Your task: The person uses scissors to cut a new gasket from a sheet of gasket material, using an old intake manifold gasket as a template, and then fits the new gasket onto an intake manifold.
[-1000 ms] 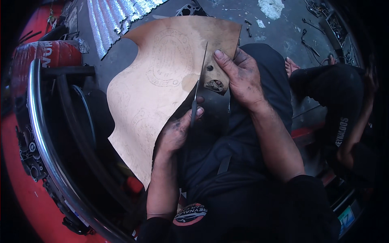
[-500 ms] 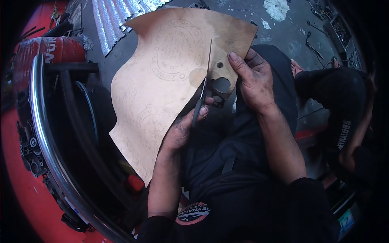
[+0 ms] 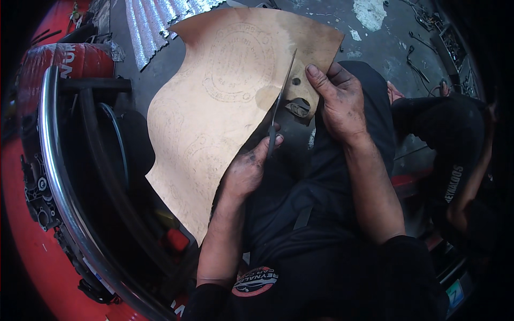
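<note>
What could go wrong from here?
The scissors in the left hand could stray into the small round hole close beside them. They might nick the fingers of the right hand, which grips the sheet nearby. The sheet's wide, curved side could sag and tear.

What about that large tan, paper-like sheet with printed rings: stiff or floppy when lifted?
The large tan, paper-like sheet probably flexes without going limp, since it bows in broad curves rather than hanging in folds. Its thin edges suggest it is light for its size.
</note>
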`<action>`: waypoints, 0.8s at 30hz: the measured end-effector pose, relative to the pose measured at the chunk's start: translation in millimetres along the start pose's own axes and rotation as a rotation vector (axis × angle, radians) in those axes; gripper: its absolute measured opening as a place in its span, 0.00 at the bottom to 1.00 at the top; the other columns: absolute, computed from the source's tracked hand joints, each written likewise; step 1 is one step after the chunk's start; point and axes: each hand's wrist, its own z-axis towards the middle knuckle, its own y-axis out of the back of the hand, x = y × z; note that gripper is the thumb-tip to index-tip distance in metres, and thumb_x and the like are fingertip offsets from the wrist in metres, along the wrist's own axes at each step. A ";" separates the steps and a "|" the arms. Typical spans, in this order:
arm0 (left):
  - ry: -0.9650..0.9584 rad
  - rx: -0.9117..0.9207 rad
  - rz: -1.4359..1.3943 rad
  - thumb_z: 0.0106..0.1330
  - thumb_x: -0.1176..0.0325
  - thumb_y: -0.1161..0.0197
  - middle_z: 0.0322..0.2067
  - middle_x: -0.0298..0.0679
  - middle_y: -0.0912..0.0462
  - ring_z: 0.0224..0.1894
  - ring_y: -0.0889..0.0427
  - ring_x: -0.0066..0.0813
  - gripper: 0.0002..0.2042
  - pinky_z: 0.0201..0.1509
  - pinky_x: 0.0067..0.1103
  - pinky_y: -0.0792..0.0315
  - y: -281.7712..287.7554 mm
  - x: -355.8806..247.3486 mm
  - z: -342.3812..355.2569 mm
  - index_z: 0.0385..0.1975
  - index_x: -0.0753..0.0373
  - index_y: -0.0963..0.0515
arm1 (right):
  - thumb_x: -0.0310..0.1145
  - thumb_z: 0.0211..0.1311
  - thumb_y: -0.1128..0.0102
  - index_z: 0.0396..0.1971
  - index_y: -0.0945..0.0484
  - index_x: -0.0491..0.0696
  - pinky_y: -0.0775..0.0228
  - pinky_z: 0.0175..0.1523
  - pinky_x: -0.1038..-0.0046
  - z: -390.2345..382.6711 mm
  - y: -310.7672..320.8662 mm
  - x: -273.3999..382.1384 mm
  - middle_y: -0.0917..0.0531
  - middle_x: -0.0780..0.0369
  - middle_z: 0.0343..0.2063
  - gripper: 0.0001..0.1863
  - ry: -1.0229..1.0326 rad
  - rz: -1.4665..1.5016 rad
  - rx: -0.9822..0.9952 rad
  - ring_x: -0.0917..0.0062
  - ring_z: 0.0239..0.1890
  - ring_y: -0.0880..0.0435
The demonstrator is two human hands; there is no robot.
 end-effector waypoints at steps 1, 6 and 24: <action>0.036 0.005 -0.037 0.70 0.74 0.48 0.58 0.37 0.21 0.57 0.19 0.36 0.19 0.60 0.28 0.26 -0.9 -3.7 0.1 0.59 0.53 0.25 | 0.33 0.65 0.34 0.45 0.19 0.38 0.22 0.42 0.79 0.2 0.8 0.3 0.13 0.60 0.37 0.15 -0.005 0.004 -0.008 0.83 0.36 0.16; 0.146 0.095 0.023 0.73 0.68 0.47 0.58 0.36 0.21 0.61 0.23 0.27 0.15 0.66 0.23 0.32 4.9 -9.8 1.2 0.57 0.56 0.22 | 0.33 0.65 0.33 0.45 0.18 0.38 0.23 0.43 0.79 3.2 4.8 -2.9 0.13 0.60 0.37 0.15 0.012 -0.059 -0.005 0.83 0.37 0.16; 0.376 0.174 0.186 0.72 0.68 0.51 0.56 0.38 0.19 0.59 0.21 0.36 0.17 0.65 0.26 0.31 13.3 -35.3 9.7 0.59 0.52 0.24 | 0.34 0.64 0.32 0.44 0.18 0.38 0.23 0.42 0.79 3.3 7.4 12.0 0.13 0.60 0.36 0.15 -0.004 -0.162 0.046 0.83 0.35 0.16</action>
